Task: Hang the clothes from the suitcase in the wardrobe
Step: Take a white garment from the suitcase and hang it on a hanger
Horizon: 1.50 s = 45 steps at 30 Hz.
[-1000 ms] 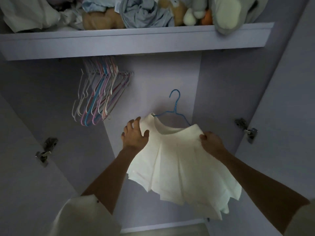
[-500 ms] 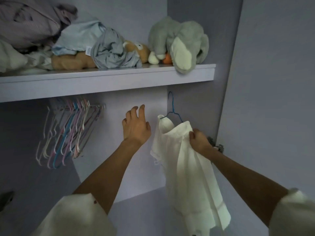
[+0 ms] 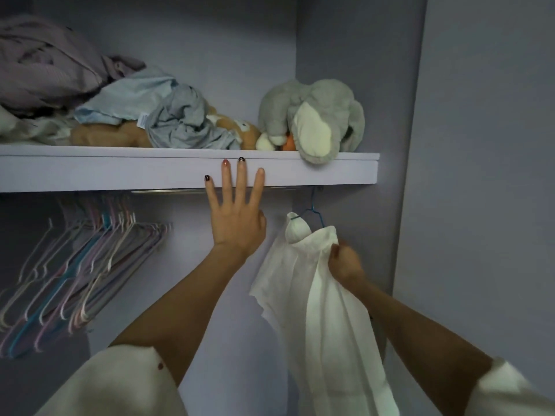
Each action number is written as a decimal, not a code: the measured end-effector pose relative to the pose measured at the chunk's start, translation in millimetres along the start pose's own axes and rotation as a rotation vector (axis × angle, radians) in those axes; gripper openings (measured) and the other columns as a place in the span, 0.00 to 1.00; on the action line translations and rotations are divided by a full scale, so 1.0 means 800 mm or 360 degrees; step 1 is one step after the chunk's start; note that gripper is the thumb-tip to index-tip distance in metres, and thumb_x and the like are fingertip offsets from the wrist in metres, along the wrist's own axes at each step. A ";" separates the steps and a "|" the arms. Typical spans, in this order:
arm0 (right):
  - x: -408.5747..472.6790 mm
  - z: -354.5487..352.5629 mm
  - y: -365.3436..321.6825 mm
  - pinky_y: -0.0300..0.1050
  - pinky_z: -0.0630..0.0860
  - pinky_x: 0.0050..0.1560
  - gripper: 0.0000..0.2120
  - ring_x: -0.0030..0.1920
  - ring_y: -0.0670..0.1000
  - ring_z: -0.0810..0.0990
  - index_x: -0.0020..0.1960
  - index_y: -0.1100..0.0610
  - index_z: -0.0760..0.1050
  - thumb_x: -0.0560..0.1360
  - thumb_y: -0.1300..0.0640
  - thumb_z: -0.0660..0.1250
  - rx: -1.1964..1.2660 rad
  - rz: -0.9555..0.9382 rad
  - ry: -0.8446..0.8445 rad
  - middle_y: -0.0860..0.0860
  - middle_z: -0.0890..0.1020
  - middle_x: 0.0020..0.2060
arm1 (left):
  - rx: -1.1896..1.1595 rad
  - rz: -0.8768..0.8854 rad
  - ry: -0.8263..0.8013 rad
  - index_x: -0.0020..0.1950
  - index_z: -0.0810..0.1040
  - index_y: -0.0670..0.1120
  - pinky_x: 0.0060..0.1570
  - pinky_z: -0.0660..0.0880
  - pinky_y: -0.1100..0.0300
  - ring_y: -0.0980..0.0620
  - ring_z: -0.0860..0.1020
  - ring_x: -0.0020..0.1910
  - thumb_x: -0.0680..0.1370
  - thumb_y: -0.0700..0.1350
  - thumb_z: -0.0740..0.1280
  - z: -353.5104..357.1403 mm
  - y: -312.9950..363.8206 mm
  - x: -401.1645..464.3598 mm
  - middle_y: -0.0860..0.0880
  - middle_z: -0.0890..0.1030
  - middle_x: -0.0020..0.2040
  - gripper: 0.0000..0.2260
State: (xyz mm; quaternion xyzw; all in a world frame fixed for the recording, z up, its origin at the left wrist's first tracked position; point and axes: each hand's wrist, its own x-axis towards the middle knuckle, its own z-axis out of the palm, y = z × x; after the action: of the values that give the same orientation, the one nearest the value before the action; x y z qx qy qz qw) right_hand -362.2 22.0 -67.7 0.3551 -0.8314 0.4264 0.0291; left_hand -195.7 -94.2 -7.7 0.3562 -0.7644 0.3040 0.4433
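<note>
left hand (image 3: 237, 219): fingers (image 3: 241, 175) straight and spread, released, tips lying on the front edge of the shelf (image 3: 120, 172). holds nothing.

right hand (image 3: 345, 262): fingers clenched on the upper edge of the white garment (image 3: 327, 310), grasping the cloth.

garment is on a blue hanger (image 3: 313, 211), hook up under the shelf at the wardrobe's right end, beside the side wall; whether the hook sits on the rail cannot be told. cloth hangs down in folds.

empty hangers (image 3: 81, 265) bunched on the rail at left, well apart from the garment. on the shelf: crumpled clothes (image 3: 144, 106), grey plush toy (image 3: 312, 118) at right end.
</note>
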 end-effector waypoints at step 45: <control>-0.439 0.122 0.021 0.47 0.68 0.65 0.19 0.65 0.55 0.71 0.71 0.57 0.63 0.80 0.60 0.52 -0.0303 -0.0567 -0.1551 0.58 0.71 0.65 | -0.0290 -0.0919 -0.1769 0.77 0.48 0.50 0.74 0.47 0.47 0.46 0.48 0.76 0.81 0.50 0.54 -0.247 -0.086 -0.486 0.47 0.51 0.77 0.26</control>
State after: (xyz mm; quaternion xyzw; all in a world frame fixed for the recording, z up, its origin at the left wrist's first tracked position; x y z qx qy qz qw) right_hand -86.0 155.9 -264.8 0.6437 -0.7103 0.1229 -0.2568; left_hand 88.6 128.4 -262.0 0.6136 -0.7763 -0.1244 0.0728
